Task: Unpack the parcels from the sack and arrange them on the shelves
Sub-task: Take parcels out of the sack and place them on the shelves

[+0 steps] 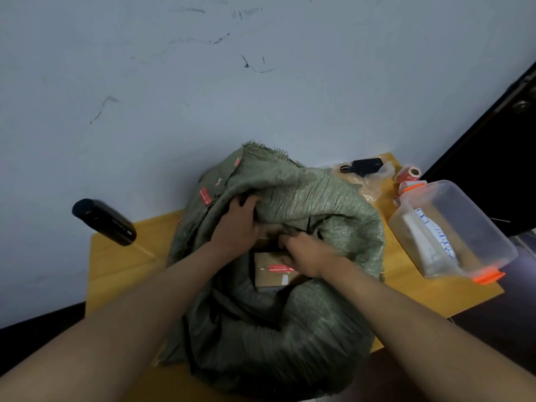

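Two hands were seen inside the woven green sack (304,198) on the yellow wooden surface (121,262): the left hand (236,224) clenched on the sack's mouth, the right hand (304,253) grasping a brown cardboard parcel (269,275). A straight lift was judged best, with the mouth held wide.

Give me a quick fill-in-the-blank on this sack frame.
1. Both hands reach into the open green ____.
2. The brown parcel in the opening carries a strip of ____ tape.
3. The black bottle stands on the person's ____ side of the wooden table.

Missing: sack; red; left
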